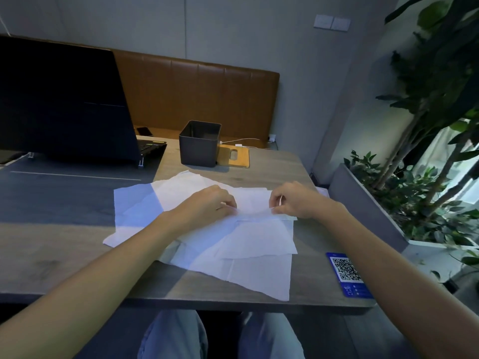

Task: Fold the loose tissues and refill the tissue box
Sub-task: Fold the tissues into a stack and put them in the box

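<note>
Several loose white tissues (256, 270) lie spread and overlapping on the wooden table (272, 172). My left hand (207, 203) and my right hand (293, 200) each pinch one end of the top tissue's (252, 200) near edge, a little above the pile. A dark grey open tissue box (199, 145) stands upright behind the tissues, apart from both hands. Its wooden lid (234, 156) with an oval slot lies flat just to its right. Nothing shows inside the box from this angle.
An open black laptop (62, 99) stands on the table's far left. A blue QR-code card (347, 274) lies near the right front edge. A brown bench back (197, 94) is behind, a planter with leafy plants (414, 164) to the right. White cable by the lid.
</note>
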Available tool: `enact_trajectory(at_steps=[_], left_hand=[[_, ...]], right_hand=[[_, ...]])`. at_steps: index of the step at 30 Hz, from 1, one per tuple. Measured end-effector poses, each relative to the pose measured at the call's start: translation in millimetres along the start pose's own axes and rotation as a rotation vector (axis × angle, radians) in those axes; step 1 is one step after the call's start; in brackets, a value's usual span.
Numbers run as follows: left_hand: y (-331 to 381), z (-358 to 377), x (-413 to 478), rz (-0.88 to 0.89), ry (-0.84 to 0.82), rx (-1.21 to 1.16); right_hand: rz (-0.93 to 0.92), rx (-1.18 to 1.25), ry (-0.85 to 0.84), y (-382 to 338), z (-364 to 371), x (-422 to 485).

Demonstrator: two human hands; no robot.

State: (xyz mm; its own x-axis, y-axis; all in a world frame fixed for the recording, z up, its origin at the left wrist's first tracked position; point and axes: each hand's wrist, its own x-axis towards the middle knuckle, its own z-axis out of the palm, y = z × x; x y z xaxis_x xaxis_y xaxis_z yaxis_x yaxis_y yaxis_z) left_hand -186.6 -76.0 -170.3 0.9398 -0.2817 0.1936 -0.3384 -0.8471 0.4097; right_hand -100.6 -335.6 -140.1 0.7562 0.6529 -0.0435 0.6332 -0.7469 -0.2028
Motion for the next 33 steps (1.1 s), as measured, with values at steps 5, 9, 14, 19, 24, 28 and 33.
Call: enact_trajectory(at_steps=[5, 9, 14, 19, 24, 28, 33], left_hand=[[-1, 4, 0, -0.036, 0.096, -0.141], [2, 16, 12, -0.047, 0.162, -0.028], [14, 49, 22, -0.091, -0.039, 0.217], [10, 37, 11, -0.196, -0.274, 0.243], [-1, 16, 12, -0.209, -0.253, 0.156], [4, 24, 23, -0.213, -0.186, 0.127], [11, 24, 39, -0.294, -0.086, 0.128]], right_hand=[[0.087, 0.138, -0.008, -6, -4, -4], [0.119, 0.078, 0.169, -15, 9, 14], [0.047, -0.023, 0.127, -35, 49, 28], [0.120, -0.011, -0.014, -19, 66, 14], [0.217, -0.069, -0.004, -1, 61, -3], [0.155, -0.028, 0.054, -14, 58, 8], [0.131, -0.016, 0.070, -25, 59, 30]])
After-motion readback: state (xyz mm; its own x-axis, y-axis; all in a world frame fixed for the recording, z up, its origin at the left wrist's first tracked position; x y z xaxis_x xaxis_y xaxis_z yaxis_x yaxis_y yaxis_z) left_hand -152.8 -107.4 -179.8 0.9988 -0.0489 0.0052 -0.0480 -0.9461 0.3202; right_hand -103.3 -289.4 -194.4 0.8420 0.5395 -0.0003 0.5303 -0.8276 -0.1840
